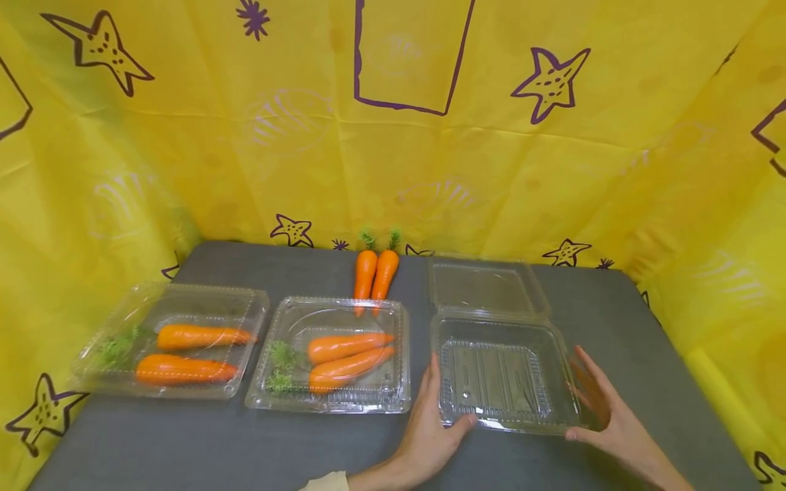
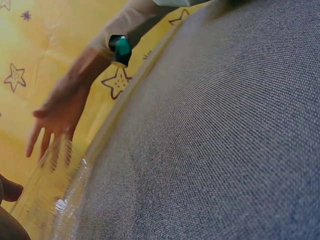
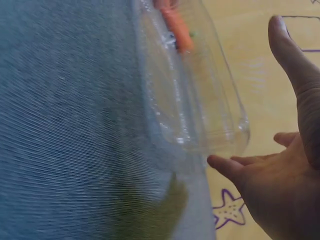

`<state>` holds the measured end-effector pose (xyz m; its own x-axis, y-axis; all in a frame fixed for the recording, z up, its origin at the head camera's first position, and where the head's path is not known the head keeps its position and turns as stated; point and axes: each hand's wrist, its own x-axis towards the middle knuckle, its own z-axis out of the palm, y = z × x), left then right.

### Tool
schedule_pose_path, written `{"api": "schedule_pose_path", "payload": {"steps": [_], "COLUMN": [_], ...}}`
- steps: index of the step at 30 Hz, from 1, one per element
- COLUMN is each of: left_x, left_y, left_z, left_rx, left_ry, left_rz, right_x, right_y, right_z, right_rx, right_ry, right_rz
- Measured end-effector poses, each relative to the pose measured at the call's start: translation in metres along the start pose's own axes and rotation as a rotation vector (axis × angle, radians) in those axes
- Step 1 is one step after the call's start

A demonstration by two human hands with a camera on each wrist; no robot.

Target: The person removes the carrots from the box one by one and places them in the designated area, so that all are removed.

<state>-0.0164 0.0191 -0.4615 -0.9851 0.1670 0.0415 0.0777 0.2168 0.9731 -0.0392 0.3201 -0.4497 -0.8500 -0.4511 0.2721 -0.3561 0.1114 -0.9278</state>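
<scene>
While the left hand (image 1: 431,428), fingers extended, touches the near-left corner of the clear, rectangular, hinged plastic container (image 1: 496,378) lying open on the grey cloth-covered tabletop (image 1: 258,450), the right hand (image 1: 617,424), released, spreads just beside the container's right wall.

A plain cream sleeve cuff (image 1: 325,481), that's what dresses the arm behind the left hand (image 1: 430,429), its edge ending well short of the wrist! And look at the right hand (image 1: 617,426), its wrist sporting a compact black device (image 2: 120,49) with a vivid teal-green patch, and beyond that, bare, slim fingers (image 2: 69,131)!
</scene>
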Motion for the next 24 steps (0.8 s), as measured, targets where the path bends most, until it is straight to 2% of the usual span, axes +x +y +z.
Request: {"api": "schedule_pose_path", "payload": {"steps": [5, 8, 12, 15, 24], "left_x": [0.000, 0.000, 0.000, 0.000, 0.003], "left_y": [-0.002, -0.002, -0.001, 0.000, 0.000], "left_z": [0.000, 0.001, 0.001, 0.002, 0.008], "left_rx": [0.000, -0.002, -0.007, -0.013, -0.045], "left_ry": [-0.002, -0.001, 0.000, 0.001, 0.031], "left_rz": [0.004, 0.006, 0.010, 0.005, -0.016], "right_x": [-0.007, -0.009, -0.008, -0.009, -0.015], "right_y": [0.005, 0.010, 0.018, 0.021, 0.023], "right_z": [0.007, 0.009, 0.009, 0.009, 0.005], "right_rx": [0.010, -0.007, 0.120, 0.201, 0.176], "right_ry": [-0.002, -0.005, -0.077, -0.122, -0.065], "right_rz": [0.012, -0.017, -0.114, -0.149, -0.092]}}
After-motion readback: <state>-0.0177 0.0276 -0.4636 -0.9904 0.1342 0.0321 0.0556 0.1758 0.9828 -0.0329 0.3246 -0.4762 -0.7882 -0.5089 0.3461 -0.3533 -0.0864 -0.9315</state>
